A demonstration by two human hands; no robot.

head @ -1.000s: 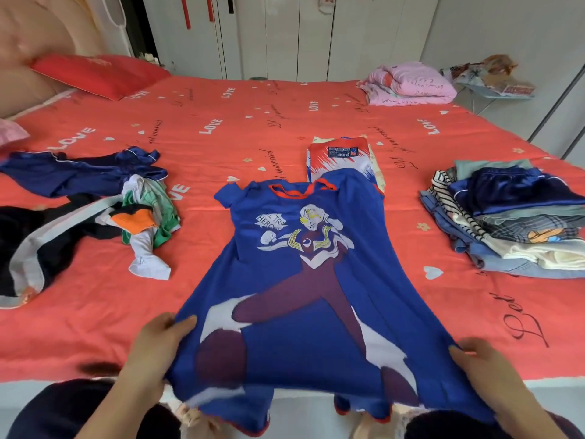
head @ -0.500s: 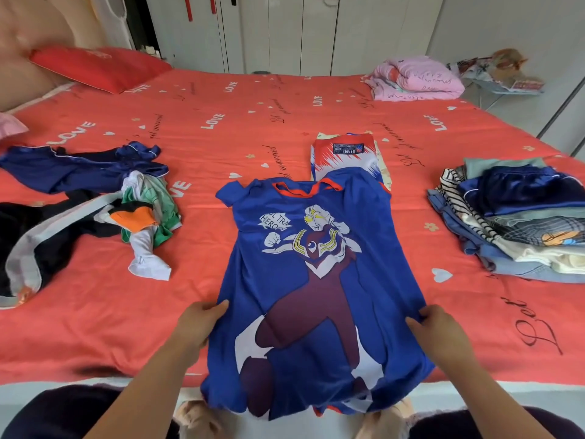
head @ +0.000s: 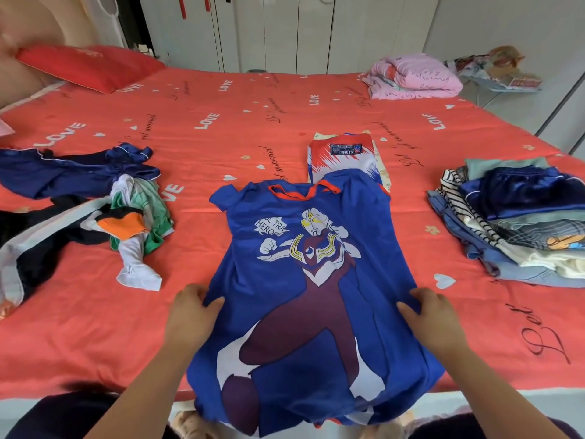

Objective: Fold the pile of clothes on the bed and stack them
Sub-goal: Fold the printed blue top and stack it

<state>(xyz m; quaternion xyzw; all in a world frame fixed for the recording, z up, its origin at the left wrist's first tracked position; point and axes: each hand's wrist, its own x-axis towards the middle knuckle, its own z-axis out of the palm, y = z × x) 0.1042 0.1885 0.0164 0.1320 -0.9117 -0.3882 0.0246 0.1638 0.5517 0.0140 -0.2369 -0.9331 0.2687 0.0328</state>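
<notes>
A blue t-shirt (head: 272, 280) with a superhero print lies face up on the red bed sheet (head: 221, 128), its hem hanging over the near edge. My left hand (head: 193, 315) pinches the shirt's left side at about mid-length. On the opposite side, my right hand (head: 433, 318) grips the shirt at the same height. An unfolded pile (head: 79, 210) of dark, green, orange and white clothes lies at the left. A stack of folded clothes (head: 519, 223) sits at the right.
A folded red, white and blue garment (head: 345, 153) lies just behind the shirt's collar. A pink bundle (head: 411, 77) rests at the far right corner, a red pillow (head: 85, 66) at the far left. White wardrobe doors (head: 285, 30) stand behind the bed.
Both hands have slid up from the shirt's hem to its sides at mid-length and come closer together. The shirt has been laid flatter on the bed.
</notes>
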